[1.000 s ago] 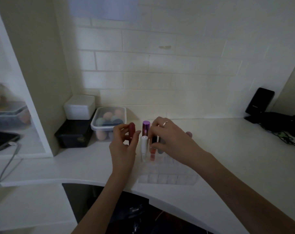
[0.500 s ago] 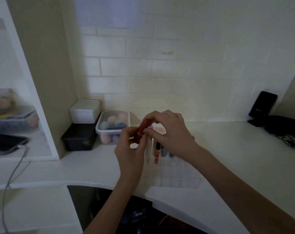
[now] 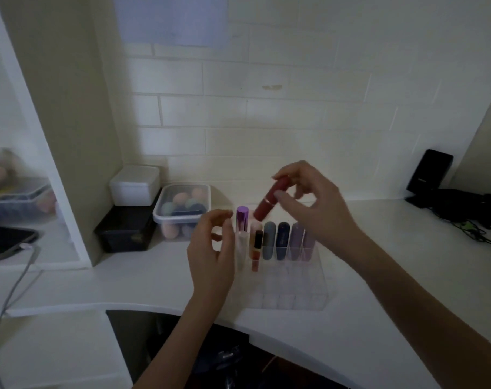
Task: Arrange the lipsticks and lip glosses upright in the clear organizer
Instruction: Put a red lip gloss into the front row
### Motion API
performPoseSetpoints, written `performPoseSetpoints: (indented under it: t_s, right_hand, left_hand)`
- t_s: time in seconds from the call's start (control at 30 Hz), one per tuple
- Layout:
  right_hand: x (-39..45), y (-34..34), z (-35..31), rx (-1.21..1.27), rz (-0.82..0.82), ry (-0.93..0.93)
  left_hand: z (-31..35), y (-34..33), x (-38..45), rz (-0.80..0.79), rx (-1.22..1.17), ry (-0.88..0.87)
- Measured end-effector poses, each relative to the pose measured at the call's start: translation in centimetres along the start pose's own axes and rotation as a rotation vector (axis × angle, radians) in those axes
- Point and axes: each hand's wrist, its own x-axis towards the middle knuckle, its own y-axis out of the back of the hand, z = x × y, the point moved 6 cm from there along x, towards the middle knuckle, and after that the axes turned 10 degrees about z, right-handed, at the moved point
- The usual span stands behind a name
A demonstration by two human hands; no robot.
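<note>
Left hand (image 3: 210,248): released, fingers loosely curled and grasping nothing; it hovers just beside the left end of the organizer, near the purple-capped tube.
Purple-capped tube (image 3: 242,220): stands upright at the back left of the organizer; a smooth metallic-looking cap, probably slippery, so best taken by the sides of the cap.
Small gloss with black cap (image 3: 257,245): upright in front of a pale tube; thin and likely to tip if knocked.
Red lipstick (image 3: 270,200): the thing in hand, held above the back row and tilted, lower end pointing down and left towards the tubes. It looks rigid, light and smooth, a hard cylinder with a thin band where cap meets body. Judged best held across the middle, near that band, so the cap does not pull off and the base can be steered into a cell.
Capsule-shaped tubes (image 3: 283,240): grey, dark blue and lilac, upright side by side in the back row.
Right hand (image 3: 311,203): fingertips pinch the red lipstick at its upper half, thumb on the near side.
Clear organizer (image 3: 294,299): sits on the white surface (image 3: 379,290); front cells are still unfilled. Thin clear plastic, probably light enough to slide if pushed.
</note>
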Motion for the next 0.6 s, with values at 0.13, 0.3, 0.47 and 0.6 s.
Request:
performPoseSetpoints:
  t_s: [0.13, 0.3, 0.47, 0.6]
  right_hand:
    - [-2.0, 1.0, 1.4, -0.062, -0.11, -0.074]
    - [-3.6, -0.4, 2.4, -0.136, -0.13, -0.071]
    - [-4.0, -1.1, 3.0, -0.18, -0.156, -0.08]
    - [-4.2, -1.0, 3.4, -0.187, -0.137, -0.083]
  left_hand:
    - [-2.6, 0.4, 0.1, 0.011, 0.066, 0.085]
    - [-4.3, 0.3, -0.4, 0.0, 0.127, 0.206]
    - [-3.9, 0.2, -0.6, -0.052, 0.158, 0.199]
    - [-3.5, -0.1, -0.9, -0.1, 0.19, 0.166]
